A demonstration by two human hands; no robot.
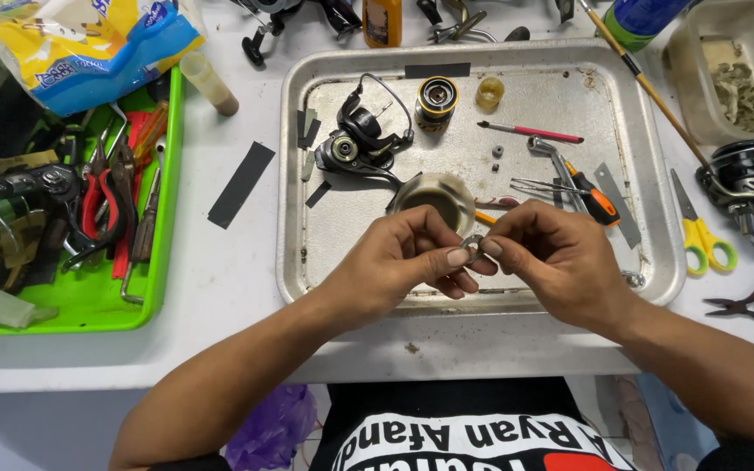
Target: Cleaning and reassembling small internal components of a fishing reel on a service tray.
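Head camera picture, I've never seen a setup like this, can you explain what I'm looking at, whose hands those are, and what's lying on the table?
There is no machine here: a person wears a camera on the head, so the one picture looks down at their own two bare hands over a white table. The left hand and right hand meet above a metal tray, pinching a small metal ring between the fingertips of both. In the tray lie a partly dismantled black fishing reel, a gold and black spool, a round metal cup-shaped part, a red pen-like tool and an orange-handled screwdriver. To the left, a green tray holds pliers and other hand tools. To the right are yellow-handled scissors and a second reel.
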